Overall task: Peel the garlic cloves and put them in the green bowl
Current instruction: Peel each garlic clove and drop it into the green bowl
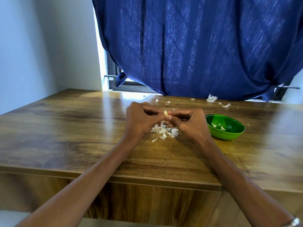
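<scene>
A small pale garlic clove [166, 113] is pinched between the fingertips of my left hand [141, 120] and my right hand [188, 122], both raised a little above the wooden table [82, 128]. Beneath the hands lies a heap of white garlic skins [164, 131]. The green bowl [225, 126] stands just right of my right hand, with two or three peeled cloves [222, 128] inside it.
More skin scraps [211, 98] lie scattered near the table's far edge, under a dark blue curtain [196, 46]. A white wall [41, 46] stands at the left. The table's near edge [147, 179] runs across below my forearms.
</scene>
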Demonstrator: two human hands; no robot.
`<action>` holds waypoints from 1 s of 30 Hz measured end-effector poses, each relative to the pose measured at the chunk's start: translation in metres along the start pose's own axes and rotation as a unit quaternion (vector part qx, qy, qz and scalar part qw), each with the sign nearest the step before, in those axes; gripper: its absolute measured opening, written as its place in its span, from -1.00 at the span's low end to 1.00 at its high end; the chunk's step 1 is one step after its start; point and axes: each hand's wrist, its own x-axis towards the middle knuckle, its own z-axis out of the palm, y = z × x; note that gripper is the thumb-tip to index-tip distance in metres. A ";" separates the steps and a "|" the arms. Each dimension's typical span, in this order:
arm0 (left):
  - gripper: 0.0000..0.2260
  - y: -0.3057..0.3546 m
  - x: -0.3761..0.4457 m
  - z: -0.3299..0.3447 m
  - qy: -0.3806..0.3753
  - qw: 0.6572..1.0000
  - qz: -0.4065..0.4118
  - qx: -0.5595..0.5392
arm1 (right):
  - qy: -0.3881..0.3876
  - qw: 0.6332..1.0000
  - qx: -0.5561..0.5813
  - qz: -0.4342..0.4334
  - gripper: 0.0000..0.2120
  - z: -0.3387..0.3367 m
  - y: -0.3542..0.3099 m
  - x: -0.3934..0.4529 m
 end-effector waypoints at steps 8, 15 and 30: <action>-0.87 0.004 -0.002 0.004 -0.012 0.999 -0.041 -0.016 | -0.010 0.999 0.044 0.018 -0.77 0.000 -0.004 -0.001; -0.94 0.005 0.000 0.006 -0.002 0.996 -0.083 -0.021 | -0.023 0.993 0.096 0.060 -0.82 0.001 -0.005 0.001; -0.89 0.008 -0.002 0.004 -0.018 0.994 -0.104 -0.029 | 0.006 0.998 0.041 0.045 -0.81 0.002 -0.004 0.001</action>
